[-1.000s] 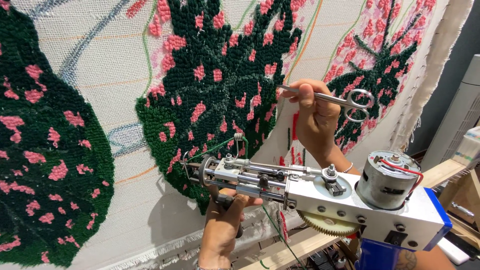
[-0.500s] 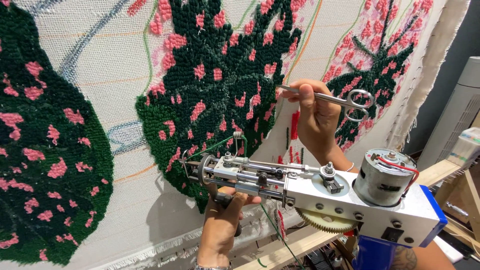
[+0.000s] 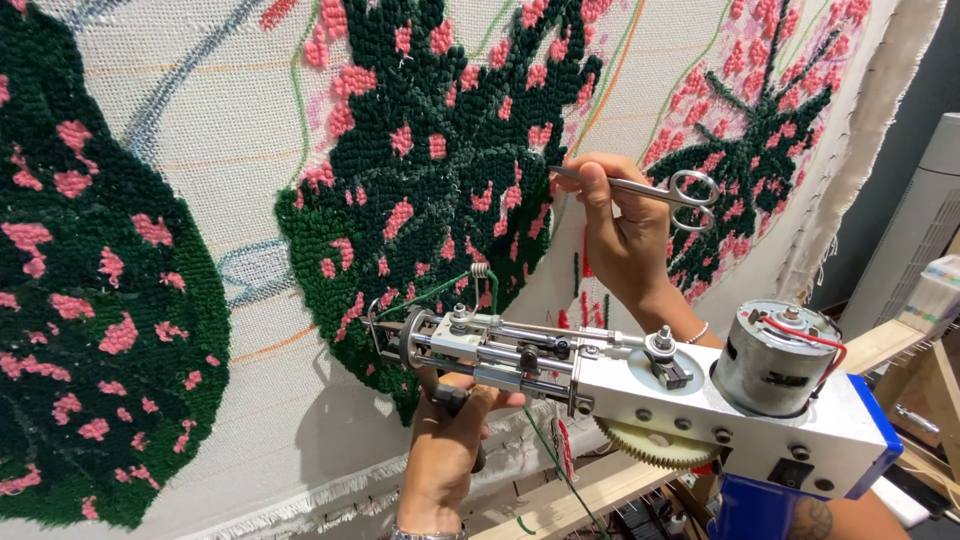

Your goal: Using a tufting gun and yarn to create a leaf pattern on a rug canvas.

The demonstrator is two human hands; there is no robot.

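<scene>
My left hand (image 3: 445, 450) grips the black front handle under a tufting gun (image 3: 640, 385), a white and metal tool with a round motor (image 3: 775, 355) and a blue grip (image 3: 750, 505). Its needle end (image 3: 385, 325) sits close to the tufted cloth, and green yarn (image 3: 430, 292) runs into it. My right hand (image 3: 620, 235) is above the gun. It holds small steel scissors (image 3: 660, 188), whose tips lie at the edge of a dark green and pink tufted leaf (image 3: 440, 170). My right forearm runs down behind the gun.
The white backing cloth (image 3: 200, 150) is stretched upright, with another green and pink patch at the left (image 3: 90, 300) and one at the upper right (image 3: 760, 140). A wooden frame bar (image 3: 590, 490) runs below it. A pale tower appliance (image 3: 930, 230) stands at the right.
Almost nothing differs. Both hands keep their grips and places, and the view has only shifted slightly.
</scene>
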